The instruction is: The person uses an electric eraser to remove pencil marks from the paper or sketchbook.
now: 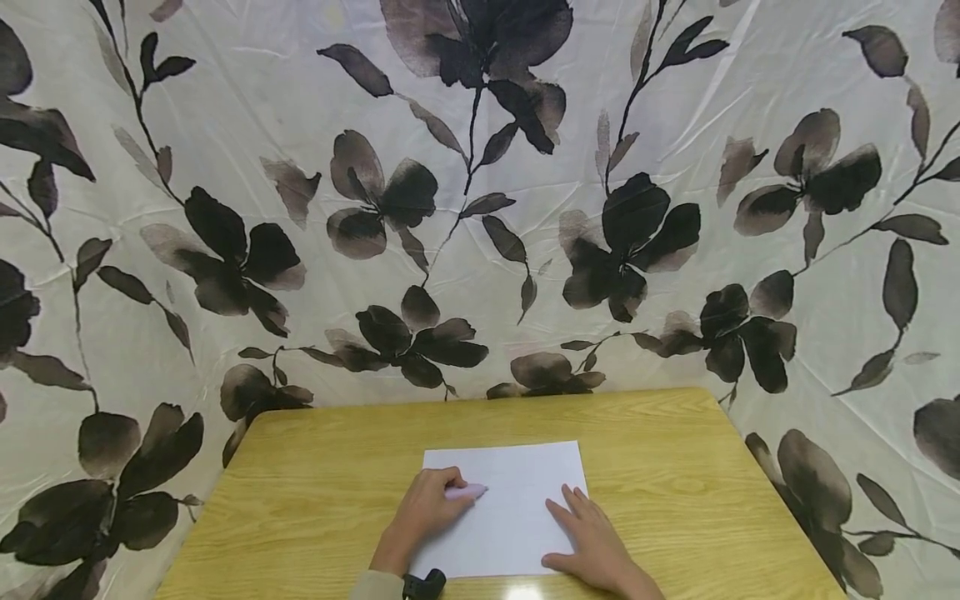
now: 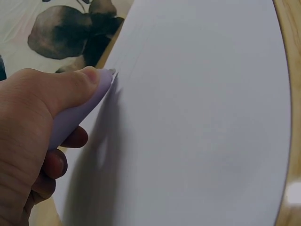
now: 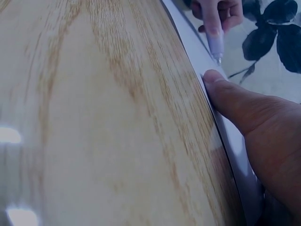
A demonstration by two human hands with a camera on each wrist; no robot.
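Note:
A blank white sheet of paper (image 1: pixel 517 533) lies on the table. My left hand (image 1: pixel 431 507) is over its left side and grips a lilac, thick-bodied tool (image 1: pixel 467 492) with a tapered end. The thumb lies along the top of the tool (image 2: pixel 70 120) in the left wrist view, and a short greyish tip sticks out just above the paper; whether it touches cannot be told. My right hand (image 1: pixel 588 537) rests with fingers spread on the sheet's right edge. Its thumb (image 3: pixel 216 77) presses near the paper's border in the right wrist view.
The wood-grain table (image 1: pixel 330 483) extends around the sheet on both sides and behind it. A floral cloth (image 1: pixel 480 275) hangs beyond the table's far edge and along both sides. On the left wrist sits a black band (image 1: pixel 424 585).

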